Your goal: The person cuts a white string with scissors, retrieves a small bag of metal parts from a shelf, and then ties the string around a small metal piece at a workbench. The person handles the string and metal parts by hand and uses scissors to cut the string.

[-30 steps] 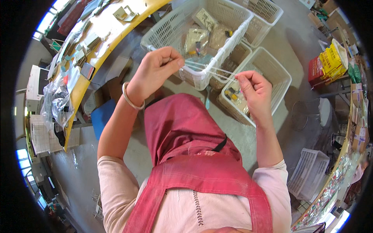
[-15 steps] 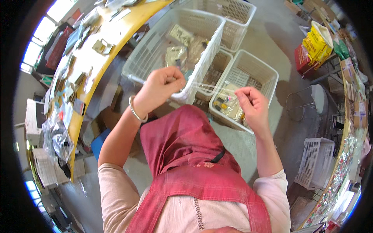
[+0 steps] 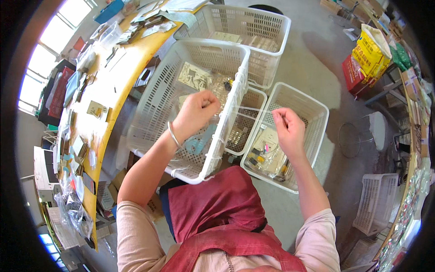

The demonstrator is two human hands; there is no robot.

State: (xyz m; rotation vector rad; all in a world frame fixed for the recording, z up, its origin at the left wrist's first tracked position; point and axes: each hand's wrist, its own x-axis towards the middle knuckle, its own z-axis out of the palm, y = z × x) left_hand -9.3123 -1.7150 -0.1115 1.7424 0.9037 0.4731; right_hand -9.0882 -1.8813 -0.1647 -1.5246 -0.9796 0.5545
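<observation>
A thin whitish strand [image 3: 251, 109] stretches between my two hands; its exact kind is hard to make out. My left hand [image 3: 198, 113], wearing a bangle on its wrist, is closed at one end of it, above a large white plastic basket [image 3: 154, 104]. Fingers pinched, my right hand [image 3: 289, 129] is at the other end, over a smaller white basket [image 3: 319, 131]. Flat packets with pale sheets [image 3: 194, 76] and clear bags lie in the large basket. The smaller basket contains clear packets with yellow and black parts [image 3: 257, 156].
Behind stands another white basket [image 3: 283, 38], and a narrow one [image 3: 260, 95] sits between the others. A yellow-edged table [image 3: 111, 120] with scattered pieces runs along the left. At right are a yellow sack [image 3: 371, 47], a stool [image 3: 377, 129] and a white crate [image 3: 376, 204].
The view has shifted, so the baskets appear lower and more of the large one shows. Both hands stay raised and closed, with the strand still between them.
</observation>
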